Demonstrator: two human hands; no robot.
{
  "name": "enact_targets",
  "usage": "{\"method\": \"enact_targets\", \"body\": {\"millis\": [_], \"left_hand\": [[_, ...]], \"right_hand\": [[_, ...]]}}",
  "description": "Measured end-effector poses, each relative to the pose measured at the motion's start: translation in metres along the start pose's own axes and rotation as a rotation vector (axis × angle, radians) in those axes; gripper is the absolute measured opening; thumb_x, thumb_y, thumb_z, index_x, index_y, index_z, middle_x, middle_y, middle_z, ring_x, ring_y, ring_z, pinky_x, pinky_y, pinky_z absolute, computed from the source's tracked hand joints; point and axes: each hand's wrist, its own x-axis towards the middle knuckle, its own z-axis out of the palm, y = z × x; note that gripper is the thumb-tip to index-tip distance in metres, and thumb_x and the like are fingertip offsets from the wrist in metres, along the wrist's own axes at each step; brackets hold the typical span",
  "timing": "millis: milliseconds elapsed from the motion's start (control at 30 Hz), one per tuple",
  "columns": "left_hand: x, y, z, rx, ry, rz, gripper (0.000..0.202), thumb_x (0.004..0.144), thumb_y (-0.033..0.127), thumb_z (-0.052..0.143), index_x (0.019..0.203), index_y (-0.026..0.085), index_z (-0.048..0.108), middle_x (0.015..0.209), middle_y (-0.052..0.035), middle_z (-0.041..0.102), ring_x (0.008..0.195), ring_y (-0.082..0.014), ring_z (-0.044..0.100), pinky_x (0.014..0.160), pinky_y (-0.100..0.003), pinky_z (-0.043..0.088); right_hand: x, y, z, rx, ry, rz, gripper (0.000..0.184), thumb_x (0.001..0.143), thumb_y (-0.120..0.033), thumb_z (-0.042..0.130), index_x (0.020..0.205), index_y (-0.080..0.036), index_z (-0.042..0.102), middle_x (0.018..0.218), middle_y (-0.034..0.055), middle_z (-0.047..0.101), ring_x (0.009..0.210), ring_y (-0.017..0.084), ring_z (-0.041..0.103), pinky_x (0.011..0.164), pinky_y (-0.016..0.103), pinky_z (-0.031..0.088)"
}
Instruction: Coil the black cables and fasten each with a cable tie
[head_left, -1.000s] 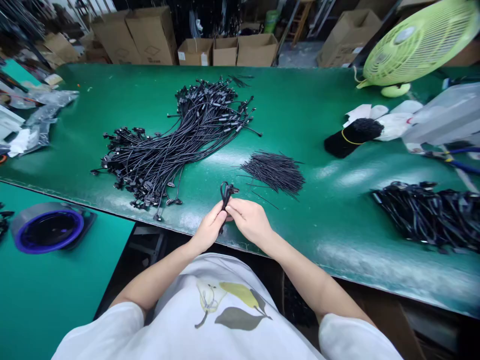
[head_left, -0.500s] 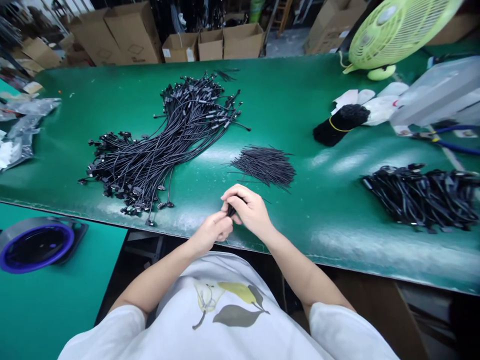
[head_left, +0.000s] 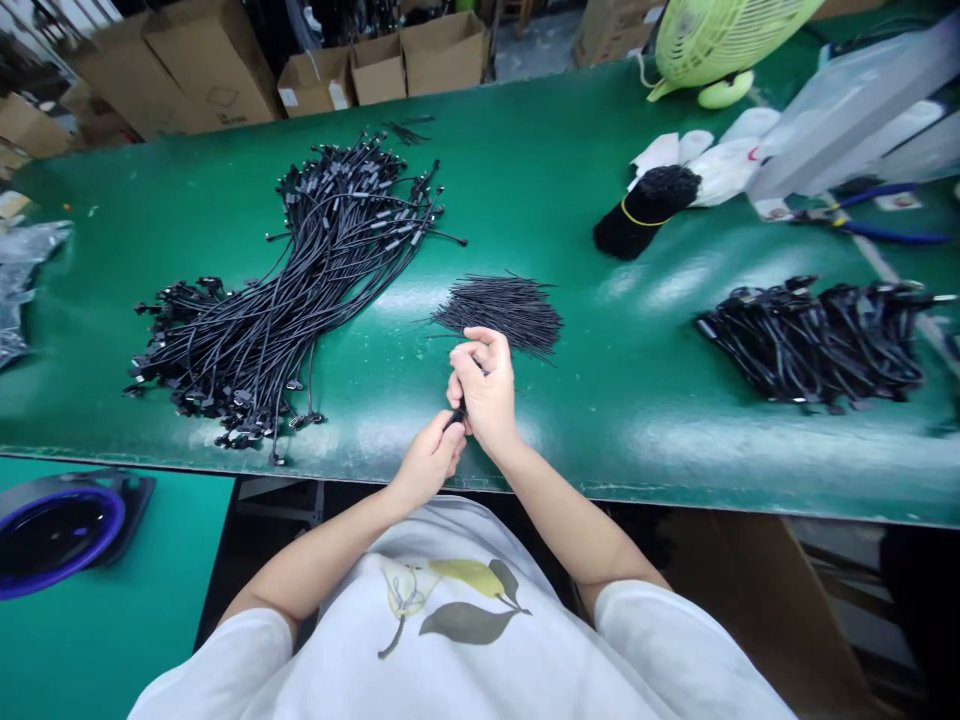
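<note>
In front of my chest, at the table's near edge, my left hand (head_left: 433, 452) is closed in a pinch on a folded black cable (head_left: 457, 414), of which only a short dark piece shows. Just above it, my right hand (head_left: 487, 392) curls its fingers round the upper part of the same dark piece; its palm hides most of it. Right behind the right hand lies a pile of thin black twist ties (head_left: 501, 308). To the left spreads a large heap of loose black cables (head_left: 300, 290) with connectors at both ends.
Bundled black cables (head_left: 817, 340) lie at the right. Behind them are a black bundle with a yellow band (head_left: 643, 212), blue-handled pliers (head_left: 892, 232) and a green fan (head_left: 720, 45). A purple-rimmed round object (head_left: 60, 540) sits at lower left; cardboard boxes (head_left: 442, 55) stand beyond the table.
My right hand has turned more upright and risen above the left, its fingers curling further in. My left hand stays closed on the cable. The whole view has shifted slightly.
</note>
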Motion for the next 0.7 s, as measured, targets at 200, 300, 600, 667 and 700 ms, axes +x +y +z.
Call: {"method": "enact_targets", "body": {"millis": [200,300,600,667,700], "left_hand": [[0.014,-0.003,0.0,-0.016,0.022,-0.067,0.055,0.081,0.062,0.058,0.114,0.018,0.049,0.051,0.0139,0.023,0.036,-0.004,0.017,0.036,-0.016,0.011],[0.018,-0.009,0.003,0.135,-0.046,-0.061,0.061,0.087,0.057,0.053,0.133,0.019,0.042,0.054,0.0113,0.033,0.038,-0.0065,0.027,0.037,-0.017,0.02],[0.009,-0.013,-0.044,0.366,-0.081,0.028,0.041,0.09,0.044,0.052,0.121,0.018,0.059,0.114,-0.0112,0.065,0.103,-0.0219,0.061,0.095,-0.036,0.045],[0.003,-0.01,-0.056,0.318,-0.012,0.004,0.039,0.089,0.044,0.053,0.115,0.017,0.061,0.105,-0.0102,0.068,0.098,-0.0213,0.063,0.09,-0.035,0.047],[0.0,-0.009,-0.06,0.3,0.018,0.01,0.037,0.089,0.044,0.054,0.113,0.016,0.062,0.103,-0.0098,0.069,0.096,-0.0208,0.064,0.089,-0.034,0.048]], "right_hand": [[-0.017,0.017,-0.013,0.119,-0.256,0.398,0.055,0.078,-0.068,0.058,0.105,-0.021,0.05,0.082,0.0026,0.066,0.075,0.016,0.066,0.07,0.029,0.053],[-0.022,0.016,-0.027,-0.062,-0.309,0.414,0.059,0.076,-0.075,0.053,0.087,-0.018,0.056,0.067,0.0019,0.061,0.066,0.016,0.063,0.067,0.031,0.053],[0.029,-0.128,-0.189,-0.843,0.592,0.121,0.027,0.089,-0.038,0.057,0.108,-0.02,0.051,0.083,0.0043,0.057,0.061,0.011,0.045,0.056,0.026,0.035],[0.037,-0.17,-0.227,-1.019,0.764,0.053,0.046,0.087,-0.029,0.061,0.126,-0.013,0.043,0.117,0.0246,0.053,0.085,0.018,0.051,0.063,0.033,0.035],[0.043,-0.184,-0.242,-1.144,0.835,0.038,0.048,0.088,-0.025,0.06,0.127,-0.004,0.044,0.121,0.035,0.048,0.092,0.023,0.051,0.064,0.037,0.034]]}}
